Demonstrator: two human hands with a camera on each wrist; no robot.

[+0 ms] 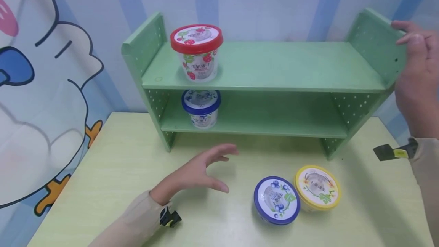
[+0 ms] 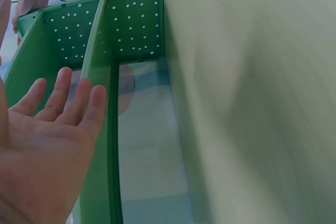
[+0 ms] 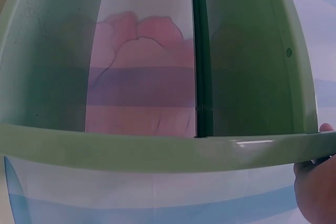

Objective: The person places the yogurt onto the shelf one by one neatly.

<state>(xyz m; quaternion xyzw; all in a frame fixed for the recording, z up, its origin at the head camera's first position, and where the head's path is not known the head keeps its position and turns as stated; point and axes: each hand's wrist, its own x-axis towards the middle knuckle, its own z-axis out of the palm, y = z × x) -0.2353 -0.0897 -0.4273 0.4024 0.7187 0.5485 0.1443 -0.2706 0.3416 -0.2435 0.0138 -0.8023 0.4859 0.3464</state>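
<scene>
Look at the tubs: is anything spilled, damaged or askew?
Nothing stands out: the red lid, yellow lid, shelved blue lid and tabletop blue lid sit on their tubs, and no spill or obvious damage shows on the table or rack.

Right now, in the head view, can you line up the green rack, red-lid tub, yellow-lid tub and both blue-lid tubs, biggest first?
1. Green rack
2. Red-lid tub
3. Yellow-lid tub and front blue-lid tub: too alike to rank
4. Blue-lid tub on the lower shelf
</scene>
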